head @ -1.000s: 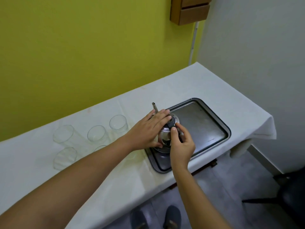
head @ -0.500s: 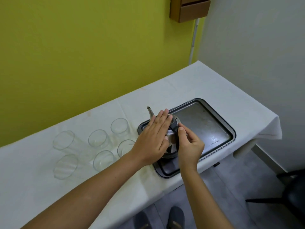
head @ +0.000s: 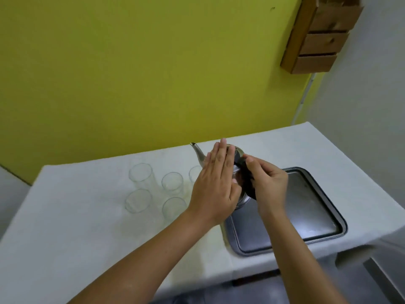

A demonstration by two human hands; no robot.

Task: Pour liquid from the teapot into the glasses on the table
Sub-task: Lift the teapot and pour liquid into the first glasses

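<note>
— Teapot (head: 237, 170) lifted off the tray (head: 306, 205), spout (head: 197, 151) aimed at ten o'clock, above the glasses (head: 173, 183). Right hand (head: 270, 183) wrapped shut around the black handle (head: 246, 181); left hand (head: 215, 185) flat, fingers straight and together, pressed against the lid and side.

— Best to carry it on toward nine o'clock, stop with the spout over one rim, then tip slowly. Keep the left palm on the lid to stop it slipping.

— No liquid visible in any glass. Worth starting at the nearest one, then working outward.

— White cloth over the table (head: 76, 238), slightly wrinkled; glasses light and easy to knock.

— Yellow wall (head: 153, 73) behind at twelve o'clock, wooden drawers (head: 322, 38) at one o'clock, grey wall at three.
</note>
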